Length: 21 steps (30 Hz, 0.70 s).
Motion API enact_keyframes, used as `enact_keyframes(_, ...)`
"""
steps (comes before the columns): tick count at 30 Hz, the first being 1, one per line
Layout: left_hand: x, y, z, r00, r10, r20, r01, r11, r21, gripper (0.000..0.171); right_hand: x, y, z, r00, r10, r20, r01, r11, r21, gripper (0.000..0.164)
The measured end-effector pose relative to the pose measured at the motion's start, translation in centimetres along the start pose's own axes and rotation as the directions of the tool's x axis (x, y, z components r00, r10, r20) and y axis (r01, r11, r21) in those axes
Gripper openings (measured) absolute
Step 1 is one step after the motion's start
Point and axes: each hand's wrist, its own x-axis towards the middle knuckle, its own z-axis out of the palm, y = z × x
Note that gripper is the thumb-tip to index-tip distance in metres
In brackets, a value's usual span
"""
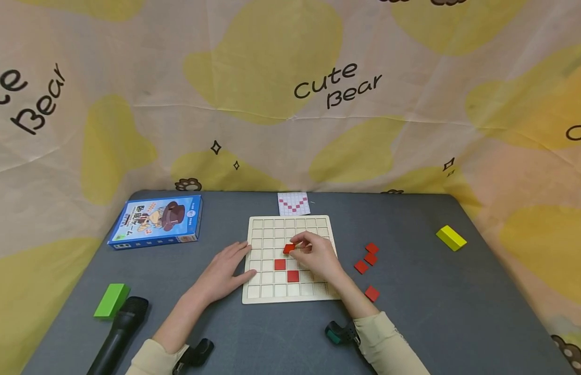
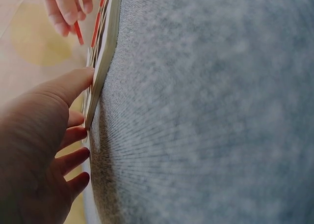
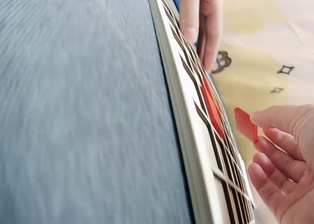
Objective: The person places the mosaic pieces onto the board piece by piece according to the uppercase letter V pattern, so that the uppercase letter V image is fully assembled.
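Note:
A cream grid board [image 1: 271, 300] lies on the grey table, with two red square tiles set in its cells: one red tile [image 1: 280, 264] left of centre and another tile [image 1: 293, 276] lower right of it. My right hand [image 1: 317, 256] pinches a third red tile [image 1: 288, 249] between thumb and fingers, over the board's middle. In the right wrist view this held tile [image 3: 245, 123] is tilted and raised above the grid. My left hand [image 1: 221, 273] rests at the board's left edge, thumb and fingertips touching the rim, fingers extended.
Several loose red tiles [image 1: 372, 294] lie right of the board. A pattern card [image 1: 294, 203] stands behind it. A blue box [image 1: 154, 221] sits back left, a green block [image 1: 112, 301] and black microphone [image 1: 126, 317] front left, a yellow block [image 1: 452, 238] far right.

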Motion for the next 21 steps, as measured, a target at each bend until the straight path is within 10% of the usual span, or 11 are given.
enact_keyframes(21, -0.1, -0.1, -0.1, 1.0, 0.013, -0.002, -0.013, 1.0, 0.0, 0.068, 1.4, -1.3, 3.7, 0.985, -0.134, 0.109, 0.144, 0.985, -0.089, 0.017)
